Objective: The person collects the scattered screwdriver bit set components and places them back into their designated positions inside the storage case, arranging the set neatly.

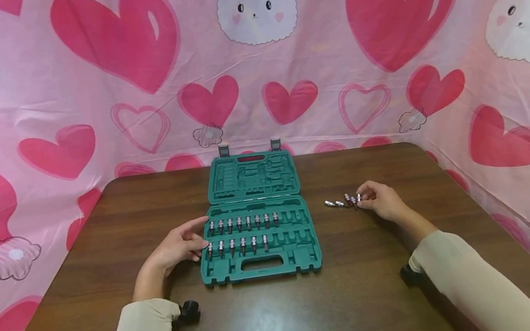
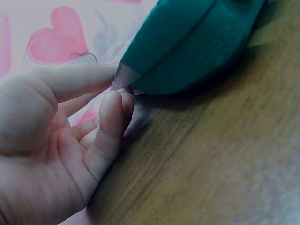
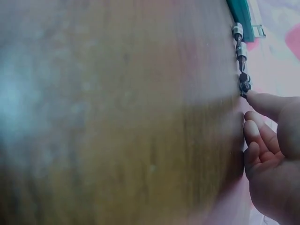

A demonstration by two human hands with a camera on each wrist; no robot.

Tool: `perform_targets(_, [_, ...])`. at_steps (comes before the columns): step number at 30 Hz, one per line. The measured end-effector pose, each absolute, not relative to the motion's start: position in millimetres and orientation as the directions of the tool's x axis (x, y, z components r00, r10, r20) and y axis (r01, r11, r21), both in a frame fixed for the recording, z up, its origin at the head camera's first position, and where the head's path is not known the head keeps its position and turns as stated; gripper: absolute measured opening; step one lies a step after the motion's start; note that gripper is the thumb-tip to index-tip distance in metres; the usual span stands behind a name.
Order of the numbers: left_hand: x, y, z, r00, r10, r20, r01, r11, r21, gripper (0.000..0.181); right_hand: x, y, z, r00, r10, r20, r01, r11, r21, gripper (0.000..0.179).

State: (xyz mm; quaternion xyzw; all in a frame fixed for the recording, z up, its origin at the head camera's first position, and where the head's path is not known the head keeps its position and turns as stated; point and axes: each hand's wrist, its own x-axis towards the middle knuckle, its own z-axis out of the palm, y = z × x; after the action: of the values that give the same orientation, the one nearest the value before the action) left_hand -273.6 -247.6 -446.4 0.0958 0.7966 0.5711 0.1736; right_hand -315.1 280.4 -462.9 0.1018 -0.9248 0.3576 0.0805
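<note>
An open green socket case (image 1: pixel 262 272) lies on the table, with two rows of bit sockets (image 1: pixel 239 224) in its near half. My left hand (image 1: pixel 175 250) holds the case's left edge, index finger at the upper end and thumb lower down. In the left wrist view the fingertips meet the green case (image 2: pixel 187 51) at its corner. To the right of the case, my right hand (image 1: pixel 381 201) pinches a bit socket (image 1: pixel 358 198) at the end of a small group of loose bit sockets (image 1: pixel 339 204). The right wrist view has the upper fingertip against these bit sockets (image 3: pixel 242 51).
The case lid (image 1: pixel 254 192) leans back, its two latches (image 1: pixel 224 151) at the far edge. Several slots (image 1: pixel 300 236) at the right of both rows hold no sockets. A brown wooden table (image 1: pixel 363 287) stands before a pink heart-and-rabbit cloth (image 1: pixel 240 61).
</note>
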Motion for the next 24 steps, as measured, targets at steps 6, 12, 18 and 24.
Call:
perform_targets(6, [-274.3,-248.7,-447.6,-0.921,0.348,-0.174,-0.053,0.331,0.942,0.066,-313.3,274.8,-461.9,-0.971,-0.087,0.224,-0.213,0.741,-0.637,0.021])
perform_targets(12, [-275.2,-247.8,-447.7,-0.918,0.355,-0.174,-0.055,0.321,0.945,0.067,-314.9,269.7,-461.5,-0.974,-0.039,0.224,-0.176,0.755,-0.632,0.019])
perform_targets(18, [-274.7,-246.9,-446.6,-0.916,0.363,-0.169,-0.051,0.314,0.948,0.066,-314.9,262.8,-457.7,-0.960,0.011,0.280,-0.176,0.753,-0.634,0.020])
perform_targets(24, [-274.9,-248.0,-447.1,-0.914,0.370,-0.164,-0.047,0.307,0.951,0.065,-312.7,241.7,-449.3,-0.946,0.005,0.324,-0.227,0.702,-0.675,0.021])
